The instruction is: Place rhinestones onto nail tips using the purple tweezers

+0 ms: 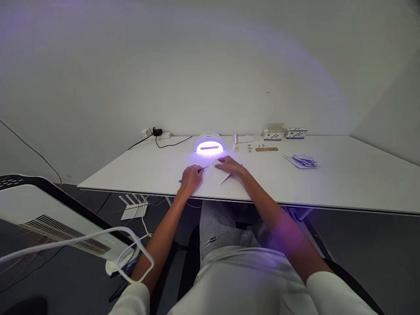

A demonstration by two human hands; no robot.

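My left hand [190, 177] rests on the white table [344, 179], fingers closed round a thin dark tool [203, 168] whose tip points right toward a small white card [219, 173] dotted with tiny marks. My right hand [232, 165] lies on the far edge of that card, fingers pressed down on it. Just behind the hands a white dome-shaped lamp [210, 143] glows violet.
A small bottle [235, 139] stands right of the lamp, then a wooden strip with small pieces [266, 149] and two white boxes [284, 132]. Flat packets [302, 161] lie further right. A power strip and cables [156, 132] sit at the back left. A white appliance [49, 214] stands low left.
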